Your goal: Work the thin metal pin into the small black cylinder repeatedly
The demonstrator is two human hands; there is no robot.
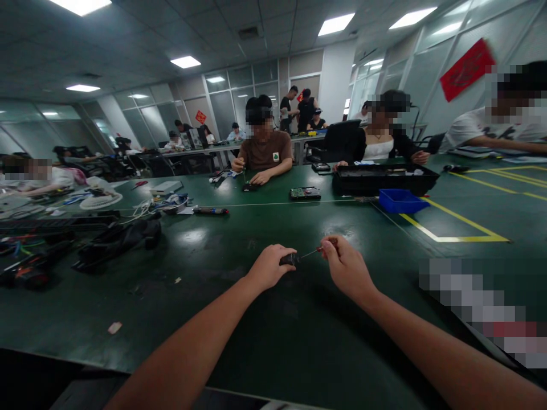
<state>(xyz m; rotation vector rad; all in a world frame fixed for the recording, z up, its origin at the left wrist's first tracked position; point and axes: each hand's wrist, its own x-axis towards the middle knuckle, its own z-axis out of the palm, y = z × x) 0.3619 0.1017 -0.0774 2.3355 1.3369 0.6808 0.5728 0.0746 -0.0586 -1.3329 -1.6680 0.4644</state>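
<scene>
Over the green table (273, 364), my left hand (270, 266) pinches a small black cylindrical part (290, 259) between thumb and fingers. What kind of part it is I cannot make out. My right hand (348, 269) is closed round the reddish handle of a screwdriver (310, 252). Its thin metal shaft points left and slightly down, and the tip meets the right end of the black part or lies just in front of it. Most of the handle is hidden by my right fingers.
Ahead lie a dark pen-shaped tool (211, 210), a circuit board (305, 193), a blue bin (401, 201) and a long black tray (384, 180). Cables (171, 202), a black bag (122, 242) and an orange-black tool (29, 276) sit left. Co-workers sit opposite.
</scene>
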